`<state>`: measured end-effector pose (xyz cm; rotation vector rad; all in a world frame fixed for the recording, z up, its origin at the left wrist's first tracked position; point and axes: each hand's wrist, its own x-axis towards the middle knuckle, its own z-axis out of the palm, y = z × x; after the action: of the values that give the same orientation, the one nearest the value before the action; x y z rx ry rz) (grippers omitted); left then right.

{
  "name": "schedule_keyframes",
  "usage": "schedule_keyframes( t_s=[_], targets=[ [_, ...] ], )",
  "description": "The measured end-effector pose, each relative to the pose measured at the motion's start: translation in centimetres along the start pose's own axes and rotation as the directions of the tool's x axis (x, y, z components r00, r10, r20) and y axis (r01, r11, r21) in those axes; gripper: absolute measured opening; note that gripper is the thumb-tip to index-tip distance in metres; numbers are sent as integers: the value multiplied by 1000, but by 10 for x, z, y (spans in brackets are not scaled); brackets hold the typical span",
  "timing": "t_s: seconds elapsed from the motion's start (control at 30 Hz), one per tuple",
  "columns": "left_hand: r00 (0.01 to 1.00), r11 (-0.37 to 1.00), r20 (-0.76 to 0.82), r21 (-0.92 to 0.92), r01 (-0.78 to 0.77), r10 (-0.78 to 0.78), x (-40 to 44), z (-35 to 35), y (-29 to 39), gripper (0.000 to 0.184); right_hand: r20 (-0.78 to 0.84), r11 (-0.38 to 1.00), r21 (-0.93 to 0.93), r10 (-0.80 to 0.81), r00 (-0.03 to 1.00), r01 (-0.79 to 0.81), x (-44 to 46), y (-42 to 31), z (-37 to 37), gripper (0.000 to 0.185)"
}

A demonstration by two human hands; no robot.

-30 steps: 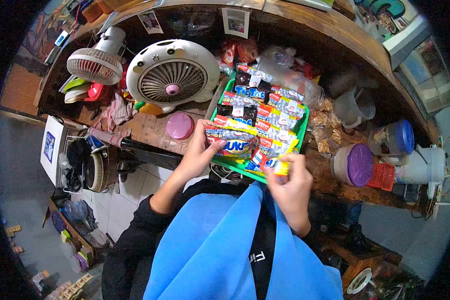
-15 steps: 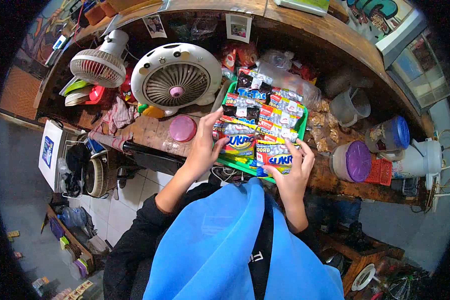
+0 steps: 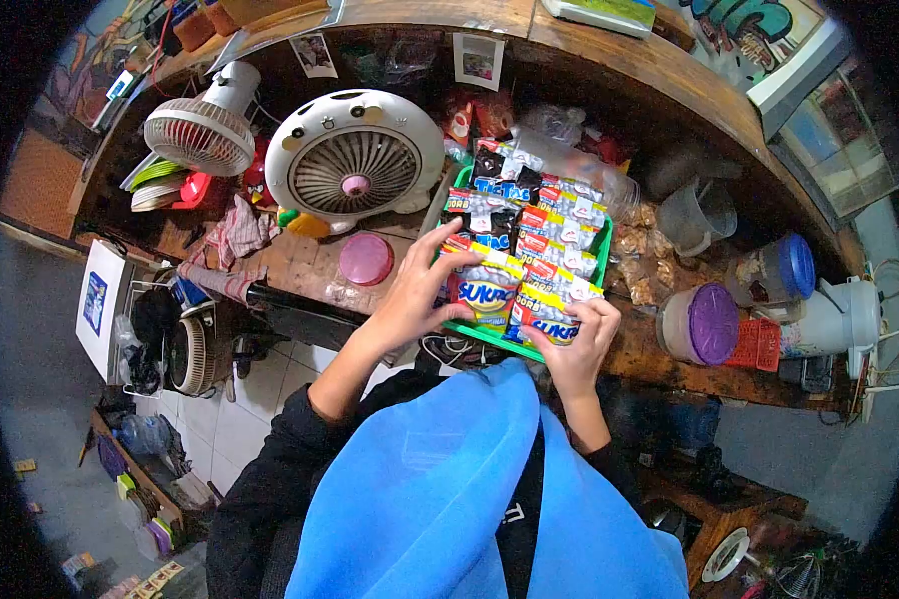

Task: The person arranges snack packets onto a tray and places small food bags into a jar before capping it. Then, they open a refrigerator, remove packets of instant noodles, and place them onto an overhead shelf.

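Note:
Two columns of snack packets fill a green tray (image 3: pixel 605 250) on the wooden counter. Black Tic Tac packets (image 3: pixel 502 190) lie toward the back left. At the front left is a yellow Sukro packet (image 3: pixel 485 294), with my left hand (image 3: pixel 417 290) at its left side, thumb and fingers apart. A second Sukro packet (image 3: pixel 549 321) lies at the front right. My right hand (image 3: pixel 577 349) touches this one, thumb at its lower edge and fingers curled over its right side.
Left of the tray are a round pink lid (image 3: pixel 367 260) and a large white fan (image 3: pixel 356 165). A smaller fan (image 3: pixel 200 135) stands farther left. To the right are a purple-lidded tub (image 3: pixel 710 324), a red basket (image 3: pixel 757 344) and a blue-lidded container (image 3: pixel 796 267).
Since a second ago, the packet in my right hand has come down flat at the tray's front right. My left hand has loosened from the left packet, its fingers spreading over the packet's edge.

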<state>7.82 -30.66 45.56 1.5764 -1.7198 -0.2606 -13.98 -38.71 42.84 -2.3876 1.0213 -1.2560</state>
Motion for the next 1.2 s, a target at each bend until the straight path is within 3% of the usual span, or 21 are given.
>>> schedule_keyframes(
  t_s=[0.33, 0.43, 0.5, 0.53, 0.57, 0.63, 0.67, 0.7, 0.77, 0.83, 0.87, 0.9, 1.0, 1.07, 1.13, 1.17, 1.2],
  targets=[
    [994, 1000, 104, 1, 9, -9, 0, 4, -1, 68, 43, 999, 36, 13, 999, -14, -4, 0, 0, 59],
    [991, 999, 127, 4, 42, -42, -1, 2, -1, 79, 64, 1000, 30, -6, 998, 4, -1, -3, -6, 57],
    [995, 991, 24, -90, 95, -94, -3, -1, 5, 94, 77, 999, 21, -29, 997, 27, -1, -3, -12, 55],
    [995, 992, 33, -76, 97, -95, -8, -3, -1, 105, -1, 998, 66, 20, 1000, -20, -2, -2, -16, 51],
    [995, 993, 32, -75, 94, -92, -13, -3, -4, 105, -76, 991, 116, 74, 994, -65, -4, 0, -19, 48],
    [951, 862, -53, -441, 252, -305, -23, -2, -8, 102, -96, 937, 130, 337, 937, -324, -9, 9, -22, 33],
    [924, 879, -172, -405, 250, -342, -26, -1, -11, 77, 1, 885, 137, 449, 894, -445, -8, 15, -24, 32],
    [924, 879, -172, -405, 251, -343, -31, 1, -21, 77, 100, 819, 133, 549, 830, -558, -6, 22, -26, 30],
    [751, 618, 2, -567, 545, -661, -43, 5, -45, 48, 236, 660, 269, 660, 713, -701, -21, 51, -14, 28],
    [766, 653, 48, -492, 576, -641, -47, 11, -52, 38, 394, 695, 190, 593, 702, -693, -19, 45, -16, 24],
    [777, 685, 99, -412, 601, -622, -48, 12, -54, 30, 361, 711, 171, 599, 715, -682, -17, 38, -16, 22],
    [812, 737, 44, -393, 550, -583, -46, 15, -48, 28, 361, 714, 173, 595, 718, -678, -17, 38, -15, 22],
    [790, 670, 59, -496, 553, -610, -48, 17, -45, 28, 338, 710, 325, 530, 778, -624, -17, 35, -17, 23],
    [726, 373, 239, -731, 572, -645, -48, 11, -40, 29, 338, 669, 432, 502, 796, -605, -17, 35, -20, 24],
    [761, 358, 217, -781, 511, -612, -49, 0, -27, 30, 377, 518, 599, 490, 786, -611, -12, 26, -27, 28],
    [795, 339, 200, -825, 452, -573, -50, -6, -23, 31, 397, 577, 538, 470, 788, -615, -8, 25, -33, 31],
    [814, 259, 232, -871, 418, -532, -54, -12, -23, 37, 394, 551, 577, 458, 797, -602, 0, 14, -38, 32]
  ],
)
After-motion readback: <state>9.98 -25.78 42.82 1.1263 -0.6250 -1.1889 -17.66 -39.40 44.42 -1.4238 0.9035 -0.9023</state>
